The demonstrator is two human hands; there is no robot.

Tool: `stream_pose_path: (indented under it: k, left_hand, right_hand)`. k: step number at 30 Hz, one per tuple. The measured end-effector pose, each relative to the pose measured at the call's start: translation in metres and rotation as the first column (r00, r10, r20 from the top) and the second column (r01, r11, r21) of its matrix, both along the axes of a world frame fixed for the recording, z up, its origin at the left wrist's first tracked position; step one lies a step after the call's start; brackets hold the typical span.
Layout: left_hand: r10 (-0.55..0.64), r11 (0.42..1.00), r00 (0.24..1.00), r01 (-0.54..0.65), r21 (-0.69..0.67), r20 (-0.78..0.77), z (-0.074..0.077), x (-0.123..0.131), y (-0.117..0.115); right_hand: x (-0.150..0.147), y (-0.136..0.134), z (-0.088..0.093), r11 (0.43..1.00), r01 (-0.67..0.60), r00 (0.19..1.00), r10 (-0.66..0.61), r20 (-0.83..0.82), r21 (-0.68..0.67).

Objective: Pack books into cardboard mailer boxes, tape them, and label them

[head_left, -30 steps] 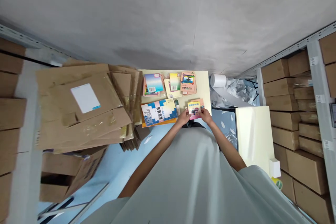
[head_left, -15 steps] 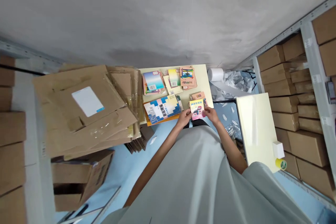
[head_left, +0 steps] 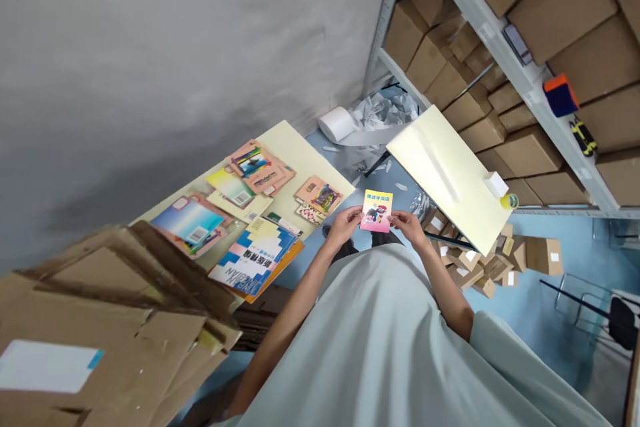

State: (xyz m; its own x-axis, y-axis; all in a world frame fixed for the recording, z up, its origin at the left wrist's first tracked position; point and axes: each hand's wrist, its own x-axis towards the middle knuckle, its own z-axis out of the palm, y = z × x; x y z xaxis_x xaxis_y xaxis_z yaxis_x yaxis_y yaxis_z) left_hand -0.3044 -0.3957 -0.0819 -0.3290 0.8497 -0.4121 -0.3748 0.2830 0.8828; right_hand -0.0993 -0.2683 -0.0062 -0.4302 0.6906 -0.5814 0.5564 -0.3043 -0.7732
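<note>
Between my two hands is a small book (head_left: 377, 211) with a yellow and pink cover and cartoon figures, held upright in front of my body. My left hand (head_left: 347, 225) pinches its left edge. At the right edge, my right hand (head_left: 407, 227) grips it the same way. To the left, the cream table (head_left: 320, 159) carries several books: a blue and white one (head_left: 254, 255) at the near edge, a blue-covered one (head_left: 189, 223), a yellow one (head_left: 233, 188), and some salmon-pink ones (head_left: 260, 167). A smaller pink book (head_left: 320, 195) lies near the table's right corner.
Flattened cardboard boxes (head_left: 115, 320) are piled at the left. A second cream table (head_left: 443, 173) at the right bears a white box (head_left: 495, 184) and yellow tape (head_left: 509, 201). Behind it stand shelves of cartons (head_left: 525, 140). A white roll (head_left: 336, 124) and small cartons (head_left: 470, 260) are on the floor.
My view and body have turned to the right. The small book, still in both hands, has moved away from the book table and is now over the gap between the tables.
</note>
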Motion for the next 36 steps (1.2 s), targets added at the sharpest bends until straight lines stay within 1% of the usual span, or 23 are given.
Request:
stream_pose_path:
  k: [3, 5, 9, 13, 17, 21, 24, 26, 29, 32, 36]
  left_hand:
    - [-0.050, 0.999, 0.999, 0.051, 0.010, -0.017, 0.012, 0.010, 0.025]
    - [-0.075, 0.997, 0.997, 0.075, 0.016, -0.031, 0.020, 0.018, 0.043]
    - [-0.127, 0.992, 0.989, 0.127, 0.004, -0.080, 0.033, 0.045, 0.085]
    - [-0.186, 0.982, 0.977, 0.183, -0.038, -0.101, 0.040, 0.084, 0.138]
    - [-0.253, 0.966, 0.961, 0.246, -0.075, -0.109, 0.043, 0.134, 0.197]
    - [-0.329, 0.942, 0.936, 0.316, -0.108, -0.127, 0.049, 0.180, 0.251]
    - [-0.354, 0.934, 0.924, 0.339, -0.115, -0.147, 0.058, 0.204, 0.284]
    - [-0.366, 0.930, 0.918, 0.353, -0.105, -0.151, 0.063, 0.214, 0.301]
    - [-0.405, 0.914, 0.901, 0.393, -0.105, -0.154, 0.071, 0.222, 0.322]
    - [-0.434, 0.900, 0.885, 0.417, -0.127, -0.168, 0.075, 0.226, 0.340]
    - [-0.447, 0.893, 0.879, 0.426, -0.149, -0.165, 0.077, 0.225, 0.358]
  right_hand:
    - [0.020, 0.010, 0.007, 0.996, 0.089, 0.994, -0.089, -0.060, -0.001]
    - [0.034, 0.020, 0.009, 0.989, 0.147, 0.983, -0.147, -0.109, -0.001]
    - [0.070, 0.049, 0.003, 0.967, 0.254, 0.947, -0.250, -0.201, -0.002]
    - [0.117, 0.082, -0.011, 0.938, 0.346, 0.898, -0.340, -0.278, -0.031]
    - [0.173, 0.118, -0.023, 0.905, 0.422, 0.857, -0.419, -0.301, -0.058]
    - [0.222, 0.156, -0.023, 0.852, 0.521, 0.808, -0.512, -0.291, -0.052]
    - [0.247, 0.182, -0.018, 0.821, 0.568, 0.776, -0.556, -0.297, -0.052]
    - [0.258, 0.197, -0.013, 0.806, 0.590, 0.760, -0.571, -0.310, -0.038]
    - [0.264, 0.213, -0.007, 0.778, 0.628, 0.733, -0.600, -0.321, -0.020]
    - [0.263, 0.222, -0.001, 0.756, 0.653, 0.707, -0.627, -0.327, -0.037]
    - [0.255, 0.233, 0.009, 0.763, 0.643, 0.701, -0.619, -0.355, -0.061]
